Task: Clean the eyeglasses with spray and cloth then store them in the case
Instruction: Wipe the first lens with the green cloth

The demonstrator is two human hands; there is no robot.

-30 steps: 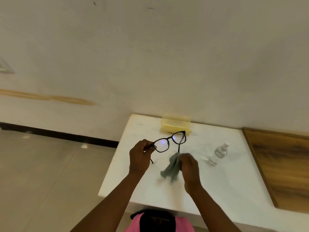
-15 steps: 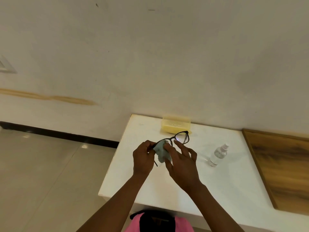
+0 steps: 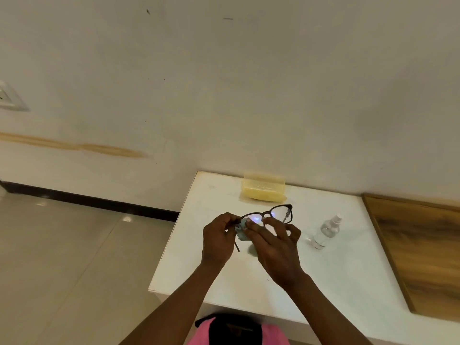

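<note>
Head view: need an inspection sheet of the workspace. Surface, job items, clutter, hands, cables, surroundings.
Surface: white table, against the wall.
Job's things: eyeglasses held above the table, temples open; grey cloth on one lens; spray bottle upright, to the right; yellow case at the back edge.
Clutter: nothing seen.
Hands: left hand grips the frame's end; right hand pinches the cloth to the lens.
Cables: nothing seen.
Surroundings: wooden panel on the right, tiled floor, wall socket.
</note>
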